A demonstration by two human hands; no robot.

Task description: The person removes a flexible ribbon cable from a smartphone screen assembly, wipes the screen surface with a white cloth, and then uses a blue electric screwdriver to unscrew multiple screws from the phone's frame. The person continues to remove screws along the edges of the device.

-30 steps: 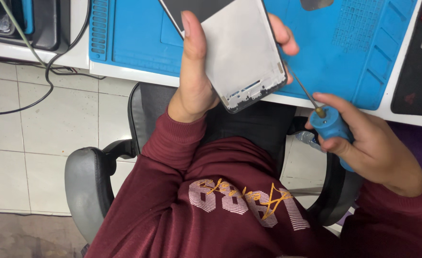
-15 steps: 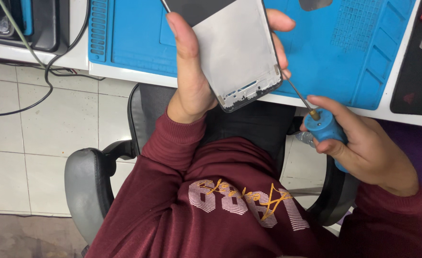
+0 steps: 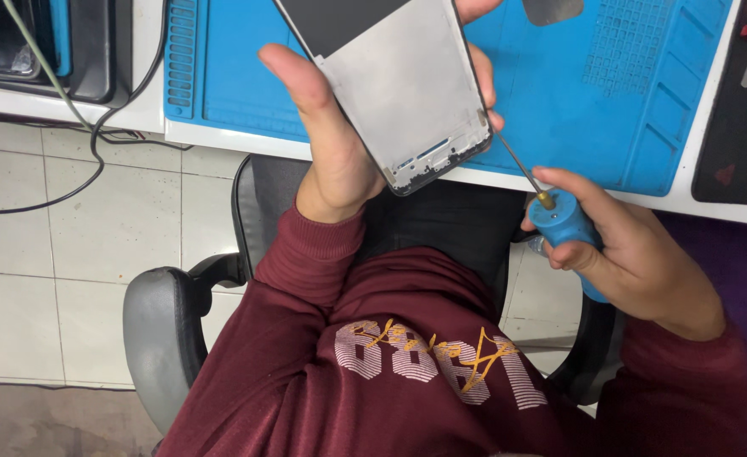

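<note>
Screwdriver tip is now closing in on the frame's lower right corner, having been lower and further off before.
Over the blue silicone work mat (image 3: pixel 644 93), the left hand (image 3: pixel 339 144) is gripping the flat grey metal phone frame (image 3: pixel 407 85), thumb along the left edge and fingers wrapping the right edge, tilted above the desk edge. Right hand (image 3: pixel 636 245) is closing around the blue-handled precision screwdriver (image 3: pixel 564 224), its thin shaft angling up-left, tip just beside that corner; contact cannot be told. Frame is sitting up-left of the right hand, near it.
</note>
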